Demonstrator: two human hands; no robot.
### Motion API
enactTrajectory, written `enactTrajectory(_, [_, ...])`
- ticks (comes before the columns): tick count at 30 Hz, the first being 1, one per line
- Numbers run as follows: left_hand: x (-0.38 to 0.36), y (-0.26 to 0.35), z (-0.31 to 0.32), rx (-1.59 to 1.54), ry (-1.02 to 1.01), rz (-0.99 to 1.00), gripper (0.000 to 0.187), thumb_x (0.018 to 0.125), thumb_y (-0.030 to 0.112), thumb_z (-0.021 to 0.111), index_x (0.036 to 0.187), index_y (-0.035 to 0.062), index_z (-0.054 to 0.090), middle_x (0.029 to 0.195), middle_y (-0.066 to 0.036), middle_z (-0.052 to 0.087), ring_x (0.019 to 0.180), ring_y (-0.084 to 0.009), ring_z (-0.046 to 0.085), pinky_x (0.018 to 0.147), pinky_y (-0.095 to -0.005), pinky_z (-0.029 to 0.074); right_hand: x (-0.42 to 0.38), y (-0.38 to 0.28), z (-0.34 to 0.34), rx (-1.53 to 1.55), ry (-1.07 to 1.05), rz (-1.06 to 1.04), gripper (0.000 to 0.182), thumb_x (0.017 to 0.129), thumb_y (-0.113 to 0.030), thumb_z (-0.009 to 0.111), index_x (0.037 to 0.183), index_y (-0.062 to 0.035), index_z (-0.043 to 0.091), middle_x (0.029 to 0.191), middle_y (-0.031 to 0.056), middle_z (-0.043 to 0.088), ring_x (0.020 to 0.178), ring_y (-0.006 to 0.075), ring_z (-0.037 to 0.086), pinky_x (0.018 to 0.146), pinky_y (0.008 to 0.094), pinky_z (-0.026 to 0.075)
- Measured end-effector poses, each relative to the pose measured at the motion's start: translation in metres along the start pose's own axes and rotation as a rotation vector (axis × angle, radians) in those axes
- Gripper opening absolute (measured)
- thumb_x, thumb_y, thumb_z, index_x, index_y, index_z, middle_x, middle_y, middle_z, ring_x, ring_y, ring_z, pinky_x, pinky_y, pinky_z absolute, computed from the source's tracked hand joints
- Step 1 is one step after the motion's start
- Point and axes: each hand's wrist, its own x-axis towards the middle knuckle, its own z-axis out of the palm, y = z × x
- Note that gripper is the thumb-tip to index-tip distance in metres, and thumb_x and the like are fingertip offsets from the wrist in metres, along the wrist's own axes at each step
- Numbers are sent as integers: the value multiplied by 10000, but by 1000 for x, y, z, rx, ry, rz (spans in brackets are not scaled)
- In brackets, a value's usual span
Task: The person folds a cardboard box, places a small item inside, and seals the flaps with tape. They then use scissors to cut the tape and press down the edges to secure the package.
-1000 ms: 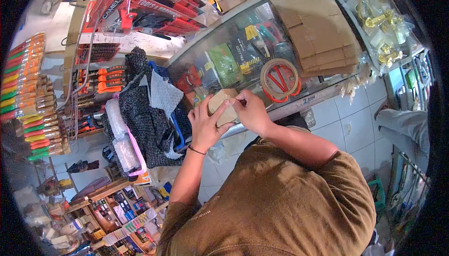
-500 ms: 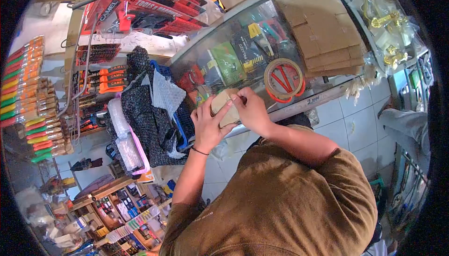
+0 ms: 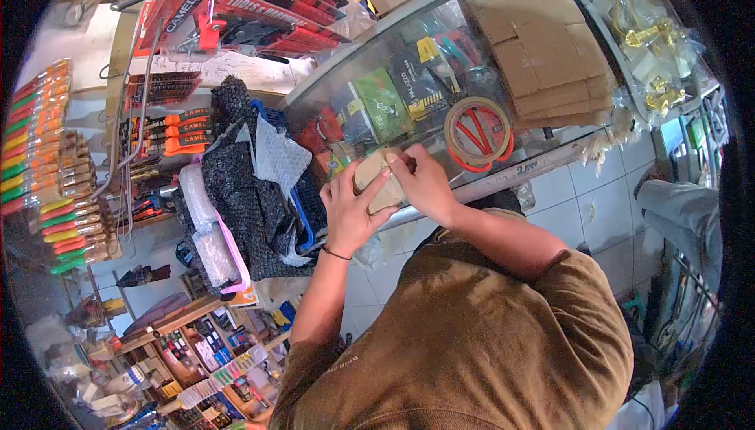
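Note:
A small tan cardboard box (image 3: 379,177) is held between both hands at the front edge of the glass-topped counter (image 3: 440,155). My left hand (image 3: 351,208) grips its left side and near edge, with the fingers spread around it. My right hand (image 3: 425,186) has its thumb and fingers pinched at the box's upper right corner. Just right of the hands lie rolls of tape (image 3: 477,133) on the glass. Through the glass, a green package (image 3: 381,104) shows beyond the box.
Flattened cardboard sheets (image 3: 550,68) are stacked at the counter's right. Left of my hands are a blue basket (image 3: 303,214) and black bubble wrap (image 3: 244,194). Red tool packs (image 3: 244,13) hang at upper left. A person's grey-clad leg (image 3: 680,210) is at far right.
The view has shifted very slightly. Both hands keep nearly the same hold on the box, and my right hand's fingers have moved a little at its corner.

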Motion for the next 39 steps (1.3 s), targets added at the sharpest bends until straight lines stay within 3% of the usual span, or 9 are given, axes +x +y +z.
enactTrajectory(14, [0, 2, 1, -19, 45, -20, 589, 696, 534, 631, 1220, 280, 548, 1263, -115, 428, 1092, -293, 426, 866, -446, 300, -1, 20, -6, -88, -20, -69, 308, 896, -318, 498, 914, -11, 520, 835, 228, 595, 782, 400, 581, 697, 449, 447])
enactTrajectory(17, [1, 2, 0, -30, 57, -20, 582, 696, 533, 632, 1214, 278, 554, 1255, -114, 435, 1083, -288, 433, 867, -442, 301, -6, 25, -15, -67, -26, -72, 283, 893, -297, 508, 925, -17, 537, 834, 211, 599, 747, 363, 591, 678, 412, 453])
enactTrajectory(19, [0, 2, -1, -47, 50, -27, 586, 689, 526, 642, 1214, 282, 554, 1253, -114, 437, 1073, -283, 440, 867, -438, 302, -11, 31, -17, 57, -34, -119, 213, 912, -199, 503, 936, 5, 557, 762, 93, 589, 653, 149, 531, 621, 298, 439])
enactTrajectory(22, [-1, 2, -1, -44, 66, -24, 597, 677, 512, 658, 1219, 287, 548, 1247, -108, 441, 1066, -280, 445, 867, -434, 306, -23, 30, -21, 76, -105, -144, 206, 902, -183, 524, 973, 5, 571, 768, 67, 597, 668, 113, 527, 622, 277, 441])
enactTrajectory(29, [0, 3, -2, -61, 79, -29, 623, 638, 471, 704, 1212, 286, 551, 1240, -92, 442, 1070, -273, 446, 862, -442, 312, -31, 12, -30, 54, -119, -184, 202, 869, -171, 582, 968, 5, 575, 749, 62, 592, 663, 107, 522, 615, 275, 442])
enactTrajectory(31, [0, 2, -1, -70, 87, -29, 632, 622, 462, 717, 1208, 293, 552, 1243, -85, 441, 1077, -270, 445, 857, -443, 313, -30, 8, -30, 32, -130, -105, 163, 841, -142, 598, 890, 11, 575, 769, 154, 586, 684, 201, 558, 652, 337, 451])
enactTrajectory(35, [0, 4, -2, -79, 86, -55, 632, 618, 461, 720, 1207, 303, 552, 1241, -78, 441, 1082, -266, 445, 850, -441, 314, -33, 3, -30, -81, -122, -141, 160, 847, -137, 589, 896, 13, 568, 781, 162, 585, 697, 222, 563, 658, 341, 453])
enactTrajectory(37, [-1, 5, -5, -82, 89, -57, 633, 617, 459, 721, 1208, 309, 551, 1229, -71, 444, 1077, -264, 446, 844, -437, 315, -37, 5, -28, -32, -99, -308, 145, 843, -116, 586, 909, 12, 569, 797, 167, 588, 720, 248, 572, 666, 341, 454])
enactTrajectory(39, [-1, 5, -6, -88, 103, -57, 635, 616, 460, 722, 1208, 308, 551, 1224, -70, 444, 1075, -264, 446, 844, -437, 314, -42, 12, -24, -6, -53, -326, 136, 848, -112, 588, 900, 11, 565, 774, 124, 582, 693, 185, 534, 640, 306, 441])
